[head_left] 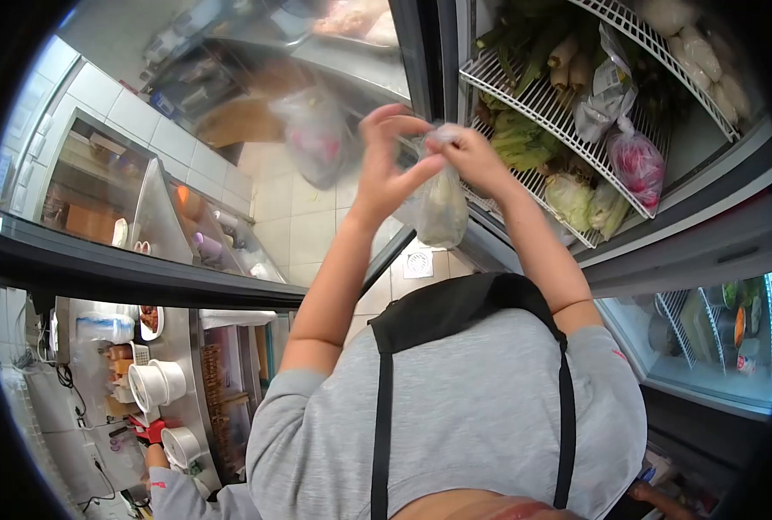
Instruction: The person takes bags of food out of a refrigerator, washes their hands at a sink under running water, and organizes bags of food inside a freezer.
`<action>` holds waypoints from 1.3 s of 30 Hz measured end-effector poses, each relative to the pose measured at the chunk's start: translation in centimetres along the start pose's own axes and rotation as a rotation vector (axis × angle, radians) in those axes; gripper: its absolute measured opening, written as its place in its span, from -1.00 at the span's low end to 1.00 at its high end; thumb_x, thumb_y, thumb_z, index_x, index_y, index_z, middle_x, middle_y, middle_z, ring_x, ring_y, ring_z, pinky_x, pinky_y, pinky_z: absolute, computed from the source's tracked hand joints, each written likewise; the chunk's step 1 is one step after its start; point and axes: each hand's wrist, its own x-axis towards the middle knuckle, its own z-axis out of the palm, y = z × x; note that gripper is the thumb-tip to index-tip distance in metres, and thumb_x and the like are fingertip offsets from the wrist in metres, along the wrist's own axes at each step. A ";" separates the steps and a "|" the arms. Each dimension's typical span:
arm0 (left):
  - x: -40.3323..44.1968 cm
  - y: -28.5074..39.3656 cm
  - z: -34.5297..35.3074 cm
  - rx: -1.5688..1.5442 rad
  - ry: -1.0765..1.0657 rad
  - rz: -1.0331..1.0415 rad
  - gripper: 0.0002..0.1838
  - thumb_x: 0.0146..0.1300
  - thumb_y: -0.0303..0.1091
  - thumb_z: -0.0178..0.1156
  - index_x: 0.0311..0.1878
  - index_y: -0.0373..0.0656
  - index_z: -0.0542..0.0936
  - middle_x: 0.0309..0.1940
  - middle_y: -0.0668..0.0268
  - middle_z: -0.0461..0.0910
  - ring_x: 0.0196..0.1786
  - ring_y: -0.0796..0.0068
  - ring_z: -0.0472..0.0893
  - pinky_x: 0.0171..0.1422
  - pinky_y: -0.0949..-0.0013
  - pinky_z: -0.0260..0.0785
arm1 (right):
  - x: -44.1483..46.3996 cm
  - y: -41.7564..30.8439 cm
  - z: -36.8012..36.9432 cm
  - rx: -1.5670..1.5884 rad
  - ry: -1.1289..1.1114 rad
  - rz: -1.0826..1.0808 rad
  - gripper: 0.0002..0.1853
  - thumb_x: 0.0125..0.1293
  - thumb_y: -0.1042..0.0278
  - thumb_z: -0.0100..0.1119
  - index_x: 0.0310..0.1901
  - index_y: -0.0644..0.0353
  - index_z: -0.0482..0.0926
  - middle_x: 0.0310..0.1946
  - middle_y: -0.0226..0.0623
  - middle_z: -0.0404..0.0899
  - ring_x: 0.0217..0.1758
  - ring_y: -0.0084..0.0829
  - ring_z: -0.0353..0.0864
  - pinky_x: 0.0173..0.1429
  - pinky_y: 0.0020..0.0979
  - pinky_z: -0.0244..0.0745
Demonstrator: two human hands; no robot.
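A clear plastic bag (442, 208) with pale contents hangs in front of the open fridge, its top gathered. My right hand (464, 154) pinches the gathered top of this bag. Just left of the bag's neck is my left hand (392, 160), its thumb and fingers curved apart, somewhat blurred; nothing shows between them. The glass door (316, 165) beside my left arm carries a faint image of a bag with something pink. To the right, a bag with pink contents (635, 165) rests on a white wire shelf (542, 119).
Leafy greens (520, 139) and pale cabbage (570, 198) lie on the fridge's lower shelf. At the lower left, white tubs (156, 384) stand on a counter, with another person's arm (156, 455) near them. A floor drain (418, 264) lies below the bag. Another person's hand (641, 491) shows at the lower right.
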 end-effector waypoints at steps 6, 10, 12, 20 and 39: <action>-7.2 -4.4 5.6 0.421 0.119 -0.207 0.09 -0.30 0.09 0.41 0.23 -0.27 0.06 0.24 -0.02 0.09 0.31 -0.05 0.05 0.35 0.07 -0.11 | 1.1 -10.4 2.0 -0.100 -0.322 -0.164 -0.83 0.20 0.37 0.01 -0.43 0.29 0.49 -0.49 -0.37 0.47 -0.37 -0.57 0.45 -0.23 -0.50 0.34; -3.8 -6.2 6.4 0.086 0.385 -0.228 -0.42 -0.15 -0.16 0.31 -0.04 -0.21 0.39 -0.07 0.13 0.43 0.11 0.07 0.34 0.16 0.03 0.10 | 0.7 -12.9 3.4 -0.281 -0.323 -0.443 -0.88 0.12 0.47 -0.05 -0.46 0.34 0.43 -0.53 -0.27 0.41 -0.40 -0.47 0.46 -0.24 -0.43 0.35; -2.8 -6.6 5.5 0.386 0.479 -0.013 -0.63 -0.15 -0.31 0.25 -0.19 -0.18 0.49 -0.25 0.20 0.51 -0.03 0.16 0.45 0.05 0.04 0.18 | 0.1 -14.2 1.7 -0.343 -0.241 -0.454 -0.88 0.12 0.49 -0.10 -0.51 0.31 0.39 -0.55 -0.30 0.37 -0.44 -0.49 0.40 -0.29 -0.46 0.30; -2.2 -3.6 1.8 0.452 0.070 0.030 -0.74 -0.26 -0.48 0.16 -0.36 -0.18 0.52 -0.37 0.27 0.51 -0.19 0.17 0.46 -0.07 0.14 0.28 | -4.2 -11.3 -8.1 -0.231 0.038 -0.003 -0.71 0.31 0.21 -0.08 -0.52 0.18 0.38 -0.56 -0.50 0.31 -0.45 -0.66 0.28 -0.30 -0.61 0.20; -4.8 -8.6 4.2 -0.366 0.205 -0.792 -0.79 0.08 -0.33 0.24 -0.31 -0.30 0.60 -0.39 0.33 0.58 -0.34 0.65 0.47 -0.24 0.55 0.26 | -8.4 13.6 4.0 1.301 -0.021 0.612 -0.78 0.26 0.40 -0.03 -0.09 0.26 0.38 -0.32 -0.34 0.46 -0.36 -0.52 0.44 -0.13 -0.40 0.45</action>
